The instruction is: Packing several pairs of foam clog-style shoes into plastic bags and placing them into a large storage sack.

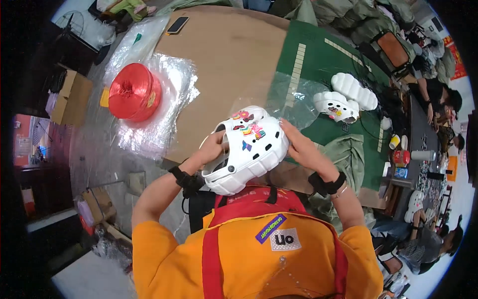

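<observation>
I hold a white foam clog (259, 154) tilted in front of my chest at the near edge of the table. Colourful charms and dark vent holes dot its upper, and a second white toe with a pink flower charm (242, 114) shows just behind. My left hand (214, 147) reaches into the foot opening and grips the clog by its side. Against the toe end rests my right hand (302, 149), its fingers pressed along the white foam. Both wrists wear black straps. A clear plastic bag (296, 107) lies flat beyond the clog.
Another pair of white clogs (338, 107) with charms sits on the green mat (318, 55) at the right. A red roll of plastic twine (132, 94) stands on clear plastic sheets (169, 79) at the left. A phone (178, 25) lies far back. Other people work at the right.
</observation>
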`<state>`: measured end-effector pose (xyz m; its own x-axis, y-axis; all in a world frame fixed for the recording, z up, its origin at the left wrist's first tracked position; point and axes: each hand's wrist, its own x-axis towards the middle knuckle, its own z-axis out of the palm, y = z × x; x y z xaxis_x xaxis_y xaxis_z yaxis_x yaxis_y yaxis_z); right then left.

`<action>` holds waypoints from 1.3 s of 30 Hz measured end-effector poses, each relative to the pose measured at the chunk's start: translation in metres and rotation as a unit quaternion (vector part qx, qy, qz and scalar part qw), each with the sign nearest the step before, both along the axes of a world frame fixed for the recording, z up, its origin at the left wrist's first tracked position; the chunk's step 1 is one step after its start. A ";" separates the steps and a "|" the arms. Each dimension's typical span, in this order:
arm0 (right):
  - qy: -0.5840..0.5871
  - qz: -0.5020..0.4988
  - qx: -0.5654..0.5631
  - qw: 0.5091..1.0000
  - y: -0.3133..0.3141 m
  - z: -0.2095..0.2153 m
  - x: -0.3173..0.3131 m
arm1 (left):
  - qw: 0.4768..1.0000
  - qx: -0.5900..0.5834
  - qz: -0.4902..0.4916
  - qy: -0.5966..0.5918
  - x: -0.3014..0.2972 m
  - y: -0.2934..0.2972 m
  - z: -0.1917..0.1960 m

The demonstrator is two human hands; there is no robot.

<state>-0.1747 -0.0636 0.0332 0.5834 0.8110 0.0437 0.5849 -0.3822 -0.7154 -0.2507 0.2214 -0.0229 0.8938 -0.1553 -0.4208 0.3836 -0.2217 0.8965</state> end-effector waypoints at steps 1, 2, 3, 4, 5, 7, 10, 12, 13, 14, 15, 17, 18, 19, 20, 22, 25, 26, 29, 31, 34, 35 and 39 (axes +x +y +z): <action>-0.027 -0.029 -0.006 0.999 0.003 -0.004 -0.003 | 0.999 0.031 0.011 -0.032 -0.001 -0.002 -0.007; -0.054 -0.058 -0.012 0.997 0.007 -0.007 -0.005 | 0.996 0.062 0.021 -0.064 -0.002 -0.003 -0.013; -0.053 -0.055 -0.012 0.997 0.010 -0.009 -0.007 | 0.985 0.139 0.035 -0.095 -0.003 -0.006 -0.012; -0.086 -0.064 -0.028 0.994 0.012 -0.010 -0.009 | 0.985 0.140 0.038 -0.094 -0.003 -0.007 -0.014; -0.118 -0.073 -0.044 0.989 0.015 -0.011 -0.010 | 0.978 0.179 0.051 -0.094 -0.003 -0.008 -0.017; -0.156 -0.066 -0.064 0.983 0.020 -0.013 -0.013 | 0.963 0.226 0.082 -0.122 -0.003 -0.013 -0.017; -0.190 -0.040 -0.128 0.973 0.026 -0.016 -0.018 | 0.959 0.250 0.094 -0.094 0.000 -0.022 -0.012; -0.185 -0.019 -0.169 0.968 0.031 -0.017 -0.021 | 0.956 0.242 0.125 -0.110 0.003 -0.031 -0.006; -0.209 -0.009 -0.140 0.968 0.034 -0.018 -0.023 | 0.954 0.240 0.142 -0.112 0.004 -0.036 -0.011; -0.232 0.000 -0.110 0.966 0.035 -0.018 -0.024 | 0.952 0.237 0.158 -0.114 0.005 -0.040 -0.017; -0.224 -0.015 -0.105 0.969 0.034 -0.025 -0.024 | 0.951 0.235 0.177 -0.093 0.009 -0.046 -0.013; -0.188 -0.036 -0.087 0.978 0.031 -0.039 -0.021 | 0.942 0.271 0.183 -0.079 0.017 -0.056 -0.019; -0.153 -0.055 -0.067 0.984 0.030 -0.045 -0.020 | 0.934 0.298 0.186 -0.068 0.020 -0.062 -0.021; -0.143 -0.061 -0.079 0.985 0.031 -0.046 -0.020 | 0.931 0.307 0.184 -0.064 0.021 -0.066 -0.029; -0.141 -0.059 -0.078 0.985 0.029 -0.053 -0.019 | 0.921 0.334 0.190 -0.069 0.024 -0.071 -0.041; -0.141 -0.081 -0.075 0.984 0.018 -0.080 -0.017 | 0.921 0.333 0.181 -0.084 0.028 -0.086 -0.060; -0.146 -0.100 -0.060 0.982 0.004 -0.126 -0.021 | 0.915 0.373 0.124 -0.091 0.026 -0.100 -0.087; -0.160 -0.110 -0.049 0.980 -0.002 -0.138 -0.025 | 0.912 0.383 0.103 -0.107 0.022 -0.103 -0.096; -0.070 -0.126 -0.132 0.981 -0.010 -0.147 -0.045 | 0.935 0.339 -0.013 -0.104 0.007 -0.090 -0.100; -0.062 -0.140 -0.153 0.976 -0.021 -0.156 -0.056 | 0.942 0.314 -0.048 -0.110 0.005 -0.072 -0.087; -0.026 -0.226 -0.118 0.967 -0.025 -0.164 -0.061 | 0.975 0.189 -0.118 0.006 0.023 -0.024 -0.040; 0.002 -0.296 -0.061 0.953 -0.023 -0.164 -0.062 | 0.978 0.203 -0.015 -0.051 0.023 -0.007 -0.080; 0.302 -0.430 0.044 0.850 -0.022 -0.203 -0.058 | 0.949 0.305 0.023 -0.081 0.059 0.003 -0.111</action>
